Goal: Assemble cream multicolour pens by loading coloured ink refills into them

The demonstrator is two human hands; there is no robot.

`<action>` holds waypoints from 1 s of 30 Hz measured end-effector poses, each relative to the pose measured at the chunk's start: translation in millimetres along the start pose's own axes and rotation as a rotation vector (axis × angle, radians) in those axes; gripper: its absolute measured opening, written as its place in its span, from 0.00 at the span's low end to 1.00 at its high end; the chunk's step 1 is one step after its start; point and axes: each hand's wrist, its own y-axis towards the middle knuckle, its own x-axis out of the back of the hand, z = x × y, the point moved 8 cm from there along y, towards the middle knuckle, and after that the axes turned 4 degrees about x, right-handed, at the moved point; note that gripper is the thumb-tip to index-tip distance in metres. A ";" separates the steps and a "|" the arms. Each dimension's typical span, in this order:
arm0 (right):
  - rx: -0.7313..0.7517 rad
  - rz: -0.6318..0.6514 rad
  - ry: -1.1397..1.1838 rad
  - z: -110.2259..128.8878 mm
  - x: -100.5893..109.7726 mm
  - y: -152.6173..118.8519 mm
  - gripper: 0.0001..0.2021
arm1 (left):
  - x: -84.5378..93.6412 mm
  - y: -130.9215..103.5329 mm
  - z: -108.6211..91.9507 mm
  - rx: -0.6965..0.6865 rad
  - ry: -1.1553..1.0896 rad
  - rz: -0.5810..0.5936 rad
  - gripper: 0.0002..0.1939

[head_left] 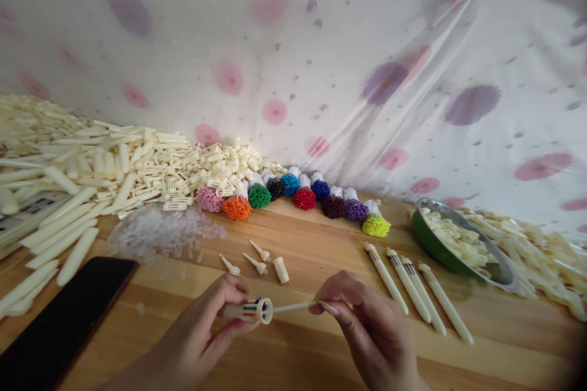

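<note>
My left hand (197,330) is closed around a cream multicolour pen barrel (246,311). Coloured sliders show in the barrel's slots, and its round open end faces right. Between thumb and forefinger, my right hand (373,327) pinches a thin white pen refill (291,307). The refill's left end reaches the open mouth of the barrel; how far inside it goes I cannot tell. Just beyond my hands lie several small pointed cream parts (255,263) and a ribbed cream cap (280,270).
Bundles of refills with coloured ends (304,195) line the back. Left are heaped cream pen parts (137,165), clear plastic pieces (160,233) and a black phone (68,317). Several multicolour pens (415,290) lie right, near a green bowl (435,253) of cream parts. A floral sheet (293,61) hangs behind.
</note>
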 end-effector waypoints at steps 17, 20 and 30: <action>-0.214 -0.138 0.239 -32.5 -2.8 -4.9 0.05 | -4.9 1.6 -8.3 0.007 0.108 0.101 0.08; -0.203 -0.096 0.259 -29.9 -7.9 -4.9 0.06 | -4.6 1.4 -9.0 -0.027 0.123 0.118 0.09; -0.027 0.019 0.049 -6.5 -3.3 -1.8 0.06 | -4.1 -0.8 -13.1 -0.060 0.070 0.067 0.10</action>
